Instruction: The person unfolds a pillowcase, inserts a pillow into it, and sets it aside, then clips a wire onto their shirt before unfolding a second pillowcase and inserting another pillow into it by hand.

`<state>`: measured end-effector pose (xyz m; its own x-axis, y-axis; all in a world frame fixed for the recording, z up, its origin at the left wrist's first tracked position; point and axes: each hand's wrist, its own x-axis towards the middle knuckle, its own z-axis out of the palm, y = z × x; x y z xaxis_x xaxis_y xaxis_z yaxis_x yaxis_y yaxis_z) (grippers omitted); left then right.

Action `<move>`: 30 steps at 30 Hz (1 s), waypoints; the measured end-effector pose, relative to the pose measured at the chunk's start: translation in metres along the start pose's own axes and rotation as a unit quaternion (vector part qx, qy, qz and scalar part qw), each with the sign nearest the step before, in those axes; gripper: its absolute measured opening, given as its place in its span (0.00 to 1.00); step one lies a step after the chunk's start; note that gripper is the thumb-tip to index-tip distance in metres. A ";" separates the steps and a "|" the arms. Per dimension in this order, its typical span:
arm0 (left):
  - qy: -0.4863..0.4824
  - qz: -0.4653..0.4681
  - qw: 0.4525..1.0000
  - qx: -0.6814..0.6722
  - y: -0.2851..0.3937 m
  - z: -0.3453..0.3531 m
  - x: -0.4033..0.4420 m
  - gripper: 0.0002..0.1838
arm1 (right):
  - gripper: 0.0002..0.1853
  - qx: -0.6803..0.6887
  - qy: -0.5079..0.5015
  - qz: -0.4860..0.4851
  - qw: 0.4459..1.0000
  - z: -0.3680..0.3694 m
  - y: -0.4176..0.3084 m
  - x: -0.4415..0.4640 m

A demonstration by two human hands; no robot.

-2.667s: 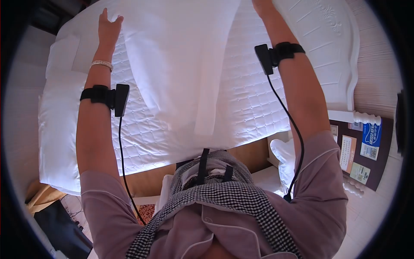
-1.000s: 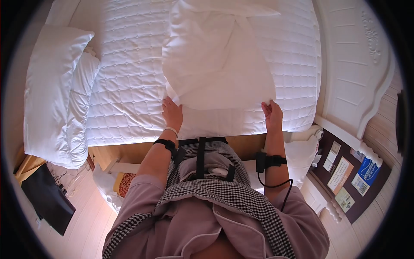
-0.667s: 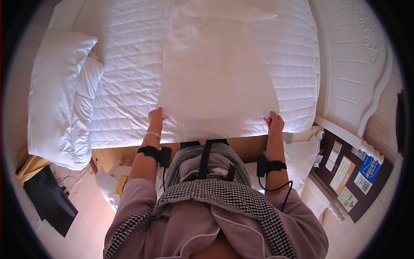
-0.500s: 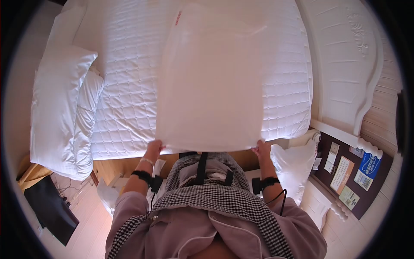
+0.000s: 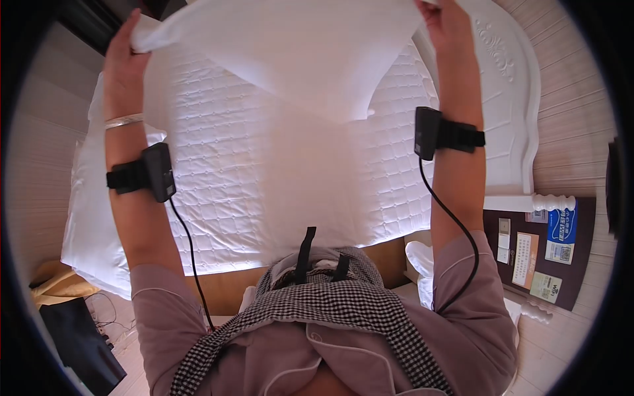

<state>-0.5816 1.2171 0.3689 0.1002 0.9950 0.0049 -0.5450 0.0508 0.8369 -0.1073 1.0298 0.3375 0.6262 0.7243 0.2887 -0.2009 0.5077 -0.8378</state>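
Note:
A thin white sheet (image 5: 297,46) is stretched between my raised hands above the bed, its lower part billowing and blurred by motion. My left hand (image 5: 129,56) pinches one corner at the upper left, thumb against fingers. At the top right, my right hand (image 5: 449,23) grips the other corner, partly cut off by the frame's edge. Below the sheet lies a white quilted mattress (image 5: 211,158). Black straps with small boxes and cables sit on both forearms.
White pillows (image 5: 96,224) lie at the left end of the bed. A carved white headboard (image 5: 508,112) stands on the right, beside a dark nightstand top (image 5: 535,254) carrying several cards. A black flat panel (image 5: 82,343) and cables are at the lower left.
Both hands have risen from the near edge of the bed, up and outward, carrying the sheet's edge with them. The sheet now billows in the air.

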 end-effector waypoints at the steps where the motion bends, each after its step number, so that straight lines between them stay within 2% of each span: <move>1: 0.005 0.043 0.999 -0.024 0.023 0.012 -0.006 0.09 | 0.40 -0.008 -0.017 -0.001 1.000 -0.003 -0.026 0.005; 3: -0.025 0.079 0.996 -0.014 0.042 0.000 -0.018 0.08 | 0.07 0.054 0.061 -0.064 0.995 0.029 -0.060 -0.043; 5: -0.053 0.109 0.993 0.007 0.040 -0.016 -0.039 0.07 | 0.06 0.004 0.153 -0.021 0.988 0.005 -0.051 -0.068; 6: -0.054 0.109 0.992 0.020 0.028 -0.024 -0.055 0.07 | 0.05 0.007 0.155 0.004 0.988 -0.010 -0.042 -0.082; 8: 0.043 0.108 0.992 0.042 -0.008 -0.020 -0.102 0.10 | 0.05 -0.003 0.175 0.046 0.984 -0.037 -0.016 -0.111; 10: 0.055 0.058 0.994 0.075 -0.042 -0.038 -0.138 0.09 | 0.06 -0.025 0.206 0.080 0.975 -0.060 0.013 -0.140; 12: 0.032 0.006 0.994 0.103 -0.082 -0.089 -0.151 0.10 | 0.07 -0.058 0.226 0.120 0.965 -0.086 0.050 -0.169; 14: 0.069 -0.019 0.983 0.169 -0.116 -0.103 -0.173 0.11 | 0.09 -0.099 0.243 0.179 0.948 -0.116 0.088 -0.197; 15: 0.095 -0.047 0.973 0.203 -0.134 -0.121 -0.181 0.11 | 0.11 -0.162 0.243 0.209 0.933 -0.128 0.106 -0.210; 17: 0.125 -0.105 0.951 0.263 -0.171 -0.161 -0.195 0.11 | 0.15 -0.247 0.255 0.252 0.900 -0.154 0.148 -0.234; 20: 0.151 -0.210 0.919 0.298 -0.230 -0.221 -0.211 0.12 | 0.16 -0.350 0.237 0.315 0.850 -0.190 0.208 -0.269; 22: 0.218 -0.241 0.875 0.358 -0.263 -0.230 -0.222 0.12 | 0.16 -0.344 0.266 0.342 0.833 -0.205 0.243 -0.294; 24: 0.235 -0.273 0.845 0.394 -0.301 -0.266 -0.232 0.11 | 0.16 -0.362 0.260 0.358 0.820 -0.226 0.272 -0.319; 26: 0.208 -0.258 0.812 0.481 -0.338 -0.311 -0.246 0.11 | 0.16 -0.397 0.275 0.388 0.785 -0.240 0.290 -0.341; 27: 0.200 -0.271 0.773 0.538 -0.344 -0.315 -0.250 0.11 | 0.16 -0.397 0.274 0.388 0.785 -0.245 0.293 -0.349; 29: 0.210 -0.293 0.762 0.537 -0.351 -0.317 -0.262 0.11 | 0.18 -0.405 0.245 0.453 0.756 -0.259 0.295 -0.367; 30: 0.219 -0.316 0.751 0.537 -0.352 -0.314 -0.268 0.11 | 0.18 -0.406 0.243 0.454 0.755 -0.271 0.300 -0.379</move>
<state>-0.6787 0.9596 -0.0988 -0.3549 0.7472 -0.5619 0.5058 0.6589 0.5567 -0.2005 0.7808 -0.1490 0.7507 0.2441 -0.6139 -0.3089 -0.6918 -0.6527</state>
